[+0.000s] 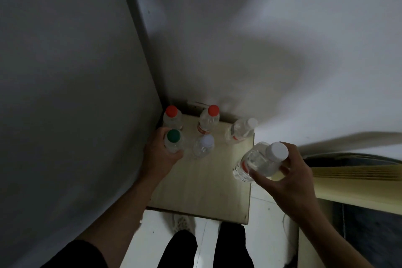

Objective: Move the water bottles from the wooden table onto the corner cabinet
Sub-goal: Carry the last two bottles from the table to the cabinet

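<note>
Pale wood grain shows on the top of the corner cabinet (202, 185), which sits tight against two grey walls. Four bottles stand free on it: two red-capped bottles (210, 118) along the back edge at about 11 and 12 o'clock, a white-capped bottle (242, 129) at about 1 o'clock near the right edge, and a pale-capped bottle (203, 146) near the middle.

At about 10 o'clock the left hand (162, 154) is wrapped around a green-capped bottle (173, 140), fingers closed on its body; its base looks to be on or just above the surface, though I cannot tell which. The right hand (289, 180) grips a second white-capped bottle (261, 162), tilted and held in the air over the cabinet's right edge at about 3 o'clock.

The step in hand appears to be setting both down. To do it well, the left hand should let go only once the green-capped bottle stands flat, opening straight outward so the knuckles do not knock the red cap just behind it. The right hand should bring its bottle upright first, then lower it into the bare front half of the top, at about 5 or 6 o'clock, well inside the edge. Crowding it against the bottle at 1 o'clock risks toppling both.
</note>
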Tool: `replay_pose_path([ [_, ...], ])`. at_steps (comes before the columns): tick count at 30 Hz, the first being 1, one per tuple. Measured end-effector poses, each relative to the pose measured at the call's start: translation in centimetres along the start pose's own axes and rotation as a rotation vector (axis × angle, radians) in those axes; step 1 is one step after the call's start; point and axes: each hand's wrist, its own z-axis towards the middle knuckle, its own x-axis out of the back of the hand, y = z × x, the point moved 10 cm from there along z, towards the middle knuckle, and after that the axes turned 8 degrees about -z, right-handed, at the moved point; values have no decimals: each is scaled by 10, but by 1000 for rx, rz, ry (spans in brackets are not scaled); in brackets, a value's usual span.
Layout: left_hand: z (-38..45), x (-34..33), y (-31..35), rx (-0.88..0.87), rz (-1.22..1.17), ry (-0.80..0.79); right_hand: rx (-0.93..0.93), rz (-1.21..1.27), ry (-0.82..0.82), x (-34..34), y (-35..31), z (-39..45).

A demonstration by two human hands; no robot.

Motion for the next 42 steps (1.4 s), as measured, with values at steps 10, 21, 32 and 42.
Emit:
replay_pose_path([
  [10, 0, -21, -27, 45, 59, -72, -15, 3, -10, -2, 4, 7],
  [21, 0, -25, -8, -26, 29, -85, -6, -56, 18, -26, 27, 16],
  [32, -1, -17, -7, 7, -18, -55, -14, -133, 9, -60, 67, 42],
  [42, 1, -15, 4, 13, -9, -53, -100, -183, -59, -96, 98, 41],
])
